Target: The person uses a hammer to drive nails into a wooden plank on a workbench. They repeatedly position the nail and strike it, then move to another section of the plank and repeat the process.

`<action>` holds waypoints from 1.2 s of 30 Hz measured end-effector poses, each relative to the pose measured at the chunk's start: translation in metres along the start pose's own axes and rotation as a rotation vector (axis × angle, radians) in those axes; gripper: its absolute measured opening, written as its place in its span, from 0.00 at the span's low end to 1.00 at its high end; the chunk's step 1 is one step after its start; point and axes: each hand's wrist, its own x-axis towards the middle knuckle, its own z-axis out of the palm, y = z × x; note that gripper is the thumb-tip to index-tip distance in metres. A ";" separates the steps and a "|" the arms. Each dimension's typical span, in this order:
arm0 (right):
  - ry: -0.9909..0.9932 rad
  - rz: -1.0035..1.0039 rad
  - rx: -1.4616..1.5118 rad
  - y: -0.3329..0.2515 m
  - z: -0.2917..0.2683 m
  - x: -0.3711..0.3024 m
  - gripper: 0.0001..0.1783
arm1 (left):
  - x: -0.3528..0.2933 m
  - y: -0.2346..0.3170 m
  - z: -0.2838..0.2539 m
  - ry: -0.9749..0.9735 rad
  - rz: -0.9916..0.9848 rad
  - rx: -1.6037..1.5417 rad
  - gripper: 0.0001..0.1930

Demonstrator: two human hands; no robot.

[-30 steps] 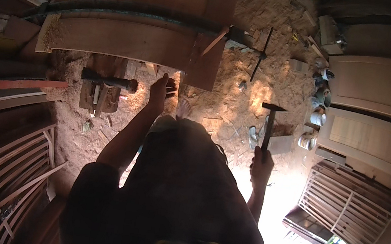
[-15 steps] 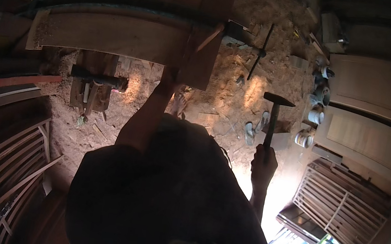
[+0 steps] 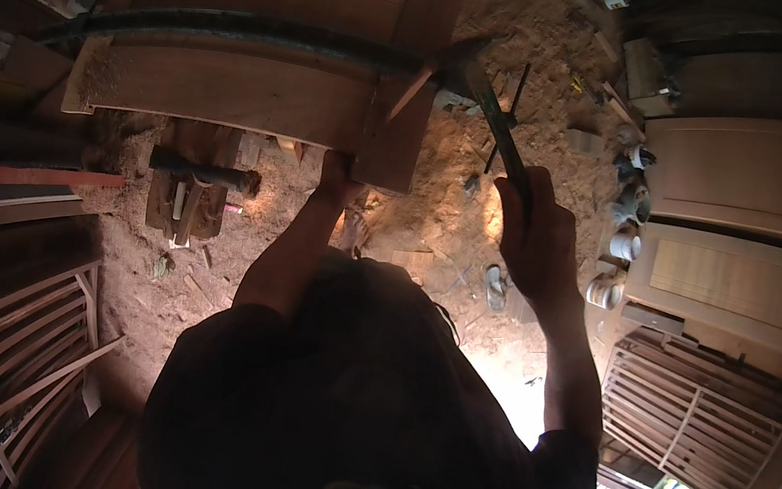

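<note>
Rightward of hammer (image 3: 494, 113), white tubs (image 3: 625, 244)

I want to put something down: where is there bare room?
The dusty floor between the wooden panel ahead and the slipper looks fairly open, with some scraps. Crowded: along the tubs at right, and where the right hand holds the hammer near the panel.

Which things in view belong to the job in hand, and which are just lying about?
In use, judging by the hands:
hammer, in the right grip
wooden panel, left grip at its near edge
dark bar across it
slanted wood piece by the hammer's head

Apparently just lying about:
slipper
white tub
slatted frame at right
</note>
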 end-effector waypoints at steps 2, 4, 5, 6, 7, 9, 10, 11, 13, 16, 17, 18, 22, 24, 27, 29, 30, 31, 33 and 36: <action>-0.026 0.006 0.051 -0.015 -0.024 0.008 0.07 | 0.001 0.010 -0.010 -0.049 -0.011 -0.014 0.20; 0.168 -0.164 0.161 -0.026 -0.053 0.012 0.06 | 0.000 0.013 -0.013 -0.056 -0.014 -0.013 0.19; 0.346 -0.400 0.094 -0.025 -0.071 0.012 0.07 | -0.004 0.016 -0.009 -0.037 0.015 -0.002 0.19; 0.559 -0.604 -0.020 -0.025 -0.091 0.010 0.10 | -0.008 0.013 -0.005 -0.017 0.025 0.002 0.19; 0.532 -0.446 0.441 -0.038 -0.102 -0.002 0.13 | -0.007 0.008 -0.001 -0.016 0.014 0.001 0.19; 0.628 -0.348 1.023 -0.043 -0.100 -0.017 0.22 | -0.005 0.000 0.009 -0.015 -0.002 -0.003 0.19; 0.458 -0.358 0.816 -0.025 -0.075 -0.014 0.22 | -0.010 0.006 0.006 -0.030 0.032 0.016 0.19; 0.320 -0.391 0.580 -0.010 -0.052 -0.013 0.22 | -0.005 0.009 0.001 -0.058 0.049 0.034 0.19; -0.312 -0.249 -0.554 0.042 0.022 -0.019 0.11 | -0.015 0.001 -0.003 0.018 0.047 0.085 0.20; -0.711 0.365 -0.392 0.106 0.027 -0.057 0.32 | 0.011 -0.001 0.024 0.092 0.084 0.119 0.21; -0.599 0.294 -0.406 0.100 0.022 -0.074 0.26 | 0.007 0.005 0.009 0.068 0.043 0.113 0.20; -0.487 0.224 -0.416 0.097 0.017 -0.085 0.21 | -0.002 0.008 -0.007 0.043 0.001 0.105 0.19; -0.019 0.391 0.176 0.043 0.002 -0.051 0.13 | -0.026 0.032 -0.035 0.311 0.011 0.576 0.15; -0.002 0.421 0.300 0.052 0.009 -0.067 0.12 | -0.059 0.027 0.027 0.647 -0.183 1.105 0.14; 0.026 0.282 0.336 0.048 0.012 -0.064 0.10 | -0.085 0.038 0.082 0.408 -0.123 1.842 0.18; 0.032 0.129 0.246 0.030 -0.003 -0.042 0.10 | -0.086 0.035 0.113 0.280 0.301 1.991 0.19; 0.042 0.089 0.253 0.021 -0.007 -0.030 0.10 | -0.078 0.031 0.132 0.238 0.460 2.009 0.20; 0.061 0.078 0.270 0.008 -0.012 -0.023 0.11 | -0.069 0.021 0.153 0.113 0.679 1.927 0.19; 0.091 0.051 0.305 -0.013 -0.017 -0.010 0.12 | -0.050 0.007 0.189 -0.117 0.837 1.806 0.19; 0.012 0.005 0.190 -0.014 -0.006 0.004 0.14 | -0.028 0.006 0.208 -0.342 0.635 1.750 0.16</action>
